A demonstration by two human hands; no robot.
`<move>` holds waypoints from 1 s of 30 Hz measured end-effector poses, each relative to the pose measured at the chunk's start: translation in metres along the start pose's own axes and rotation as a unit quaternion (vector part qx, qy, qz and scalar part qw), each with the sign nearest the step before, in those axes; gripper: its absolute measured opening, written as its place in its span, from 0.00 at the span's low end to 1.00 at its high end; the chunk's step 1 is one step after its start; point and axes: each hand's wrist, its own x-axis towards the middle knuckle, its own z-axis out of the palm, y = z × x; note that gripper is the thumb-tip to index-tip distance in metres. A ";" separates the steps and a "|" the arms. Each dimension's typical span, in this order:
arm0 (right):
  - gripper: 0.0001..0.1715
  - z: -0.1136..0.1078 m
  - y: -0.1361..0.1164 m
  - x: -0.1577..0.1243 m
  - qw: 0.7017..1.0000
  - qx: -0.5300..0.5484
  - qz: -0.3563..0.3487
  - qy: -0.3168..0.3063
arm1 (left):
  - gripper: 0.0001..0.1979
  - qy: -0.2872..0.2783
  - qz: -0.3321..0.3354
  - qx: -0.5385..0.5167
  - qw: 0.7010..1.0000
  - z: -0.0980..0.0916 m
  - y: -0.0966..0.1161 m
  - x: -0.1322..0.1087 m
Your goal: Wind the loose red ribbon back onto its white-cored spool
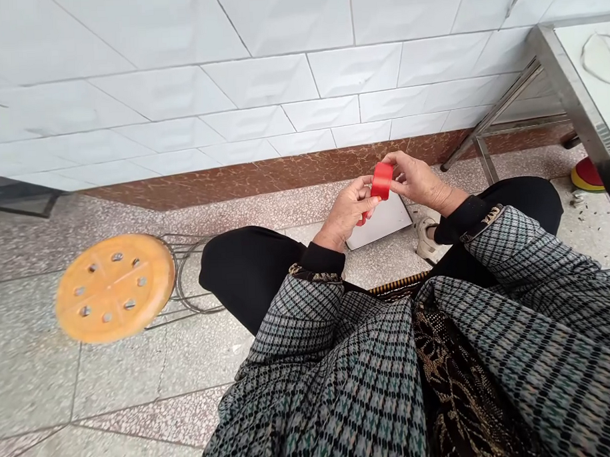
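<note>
Both hands are raised between my knees, holding a shiny red strip (382, 180) that looks like ribbon or tape; which of the two I cannot tell. My left hand (348, 210) pinches its lower left edge with thumb and fingers, and a bit of red also shows below those fingers. On the other side, my right hand (417, 180) grips the upper right edge between thumb and fingertips. Beneath the hands, a flat pale rectangular board or box (382, 224) with a dark edge lies on the floor.
An orange round-topped stool (115, 288) with metal legs is at left. The white tiled wall (260, 83) stands in front. At right are a metal-framed table (575, 106) and a red, yellow and green round object (587, 175). Small dark scraps litter the speckled floor.
</note>
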 end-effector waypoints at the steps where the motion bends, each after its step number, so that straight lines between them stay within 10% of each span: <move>1: 0.24 0.000 -0.001 -0.001 1.000 -0.003 0.004 0.001 | 0.20 0.000 -0.002 -0.001 1.000 0.000 0.000 0.000; 15: 0.19 0.002 -0.006 -0.003 0.996 -0.092 -0.003 0.021 | 0.23 0.000 -0.005 -0.024 1.000 0.001 0.004 0.005; 24: 0.32 -0.013 -0.003 0.002 0.974 -0.106 -0.100 -0.172 | 0.22 -0.046 -0.080 -0.056 0.994 -0.007 0.010 0.002; 30: 0.25 -0.039 -0.009 0.008 0.952 -0.016 -0.020 -0.307 | 0.20 -0.124 -0.099 -0.089 0.983 -0.009 0.003 0.006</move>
